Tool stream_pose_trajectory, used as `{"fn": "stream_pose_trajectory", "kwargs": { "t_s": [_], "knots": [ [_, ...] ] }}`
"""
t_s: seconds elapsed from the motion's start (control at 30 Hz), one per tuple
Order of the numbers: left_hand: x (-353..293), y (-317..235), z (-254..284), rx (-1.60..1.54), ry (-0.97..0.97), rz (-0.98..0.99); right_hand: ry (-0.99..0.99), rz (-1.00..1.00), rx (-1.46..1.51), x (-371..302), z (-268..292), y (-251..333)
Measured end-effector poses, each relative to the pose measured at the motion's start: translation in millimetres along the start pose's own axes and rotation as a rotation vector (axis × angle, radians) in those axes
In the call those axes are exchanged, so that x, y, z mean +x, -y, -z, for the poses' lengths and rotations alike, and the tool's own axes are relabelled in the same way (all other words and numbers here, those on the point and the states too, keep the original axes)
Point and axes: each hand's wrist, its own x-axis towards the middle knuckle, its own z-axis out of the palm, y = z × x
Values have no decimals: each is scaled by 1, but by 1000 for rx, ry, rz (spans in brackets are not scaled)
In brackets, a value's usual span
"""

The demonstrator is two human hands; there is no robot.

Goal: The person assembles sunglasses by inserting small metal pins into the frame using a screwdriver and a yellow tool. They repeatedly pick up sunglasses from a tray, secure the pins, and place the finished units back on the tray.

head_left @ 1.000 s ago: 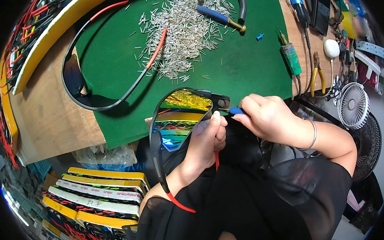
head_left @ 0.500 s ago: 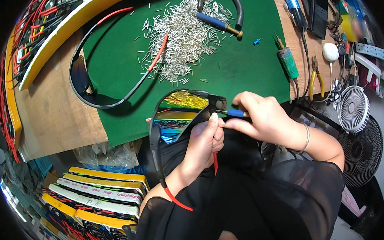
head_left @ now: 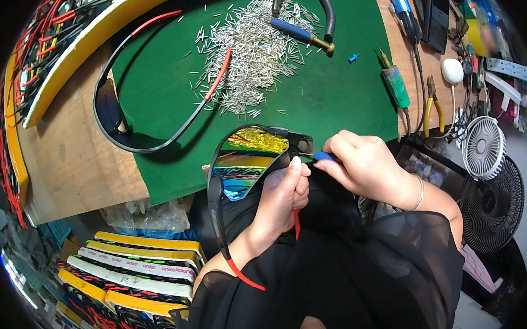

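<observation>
A person's left hand [head_left: 283, 196] gripped mirrored sunglasses [head_left: 248, 159] by the frame, fingers closed around it, just below the near edge of a green mat [head_left: 331, 94]. The right hand [head_left: 366, 167] pinched a blue-handled screwdriver [head_left: 322, 156], its tip touching the glasses' hinge. On the mat lay a pile of metal pins [head_left: 250, 44], a second pair of glasses [head_left: 145, 105] with red-tipped arms at its left, and another screwdriver [head_left: 301, 34] beyond the pins. A white fan [head_left: 483, 148] stood right of the mat.
</observation>
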Motion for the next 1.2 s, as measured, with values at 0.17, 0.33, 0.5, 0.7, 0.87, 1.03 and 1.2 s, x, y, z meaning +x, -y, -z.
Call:
{"fn": "stream_pose_trajectory", "kwargs": {
  "t_s": [0.17,0.33,0.5,0.7,0.87,1.03,1.2],
  "knots": [
    [0,0,-1,0,3,1,39,-149,160,-1,0,4],
    [0,0,1,-9,16,9,80,-14,35,-2,2,1],
    [1,-1,-1,-4,2,17,169,-63,39,-4,3,-1],
    [0,-3,-2,-24,7,23,7,-5,55,2,5,4],
    [0,-3,-1,-8,-2,26,152,-18,-89,1,3,-2],
    [-1,-3,-3,-23,-17,33,17,-53,85,-2,1,5],
    [-1,-4,-2,8,2,28,100,-22,-26,2,8,4]
  ]
}}
